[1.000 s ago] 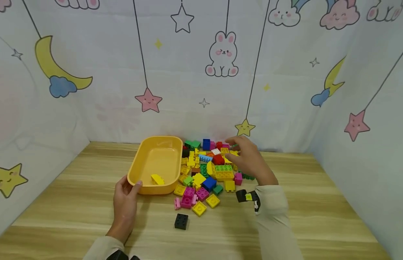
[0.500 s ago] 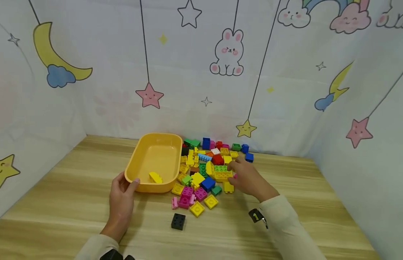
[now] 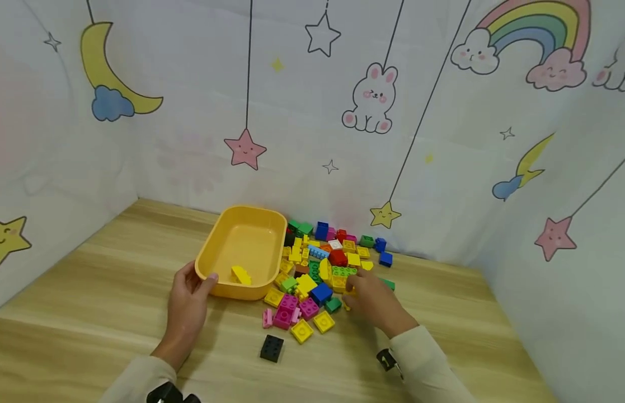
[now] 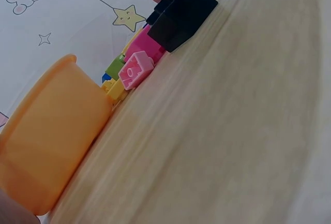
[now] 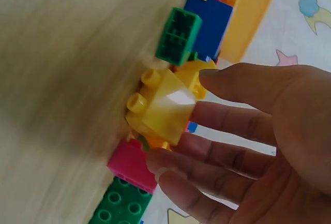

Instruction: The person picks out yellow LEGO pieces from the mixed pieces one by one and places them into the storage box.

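My left hand [image 3: 188, 302] grips the near left corner of the yellow tray [image 3: 216, 246] in the head view, its thumb over the rim. A yellow arched brick [image 3: 240, 275] lies inside the tray. My right hand [image 3: 375, 299] is at the right side of the brick pile. In the right wrist view, its thumb and fingers [image 5: 235, 81] are spread, with the fingertips right at a yellow brick [image 5: 165, 105] that has two studs pointing left. A magenta brick [image 5: 133, 167] and a green studded brick [image 5: 121, 203] lie close below the fingers.
Bricks of many colours are heaped right of the tray, among them a blue brick [image 3: 320, 293] and a red brick [image 3: 337, 257]. A black brick [image 3: 272, 348] lies apart at the front. A patterned cloth wall [image 3: 292, 112] closes the back of the wooden table [image 3: 116, 268].
My right hand has come down from above the back of the pile, toward me, to the yellow brick at its right side. The left hand keeps its grip on the tray.
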Action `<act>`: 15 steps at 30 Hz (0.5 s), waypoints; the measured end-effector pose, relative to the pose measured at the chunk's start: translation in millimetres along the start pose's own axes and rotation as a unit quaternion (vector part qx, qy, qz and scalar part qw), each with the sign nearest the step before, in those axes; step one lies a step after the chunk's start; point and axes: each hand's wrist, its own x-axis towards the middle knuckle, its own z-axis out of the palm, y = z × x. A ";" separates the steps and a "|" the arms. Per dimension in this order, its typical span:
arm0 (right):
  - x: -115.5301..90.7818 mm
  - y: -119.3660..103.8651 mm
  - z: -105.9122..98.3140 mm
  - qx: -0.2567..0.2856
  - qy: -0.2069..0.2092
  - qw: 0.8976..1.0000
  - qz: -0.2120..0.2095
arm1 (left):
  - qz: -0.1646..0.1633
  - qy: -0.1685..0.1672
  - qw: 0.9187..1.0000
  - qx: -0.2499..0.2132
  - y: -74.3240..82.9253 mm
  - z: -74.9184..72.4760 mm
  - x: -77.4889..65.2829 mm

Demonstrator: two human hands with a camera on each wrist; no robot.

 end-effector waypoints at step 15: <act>-3.4 -21.2 -9.6 0.011 0.033 0.999 -0.029 | -0.007 0.019 1.000 -0.020 0.5 -0.6 -1.2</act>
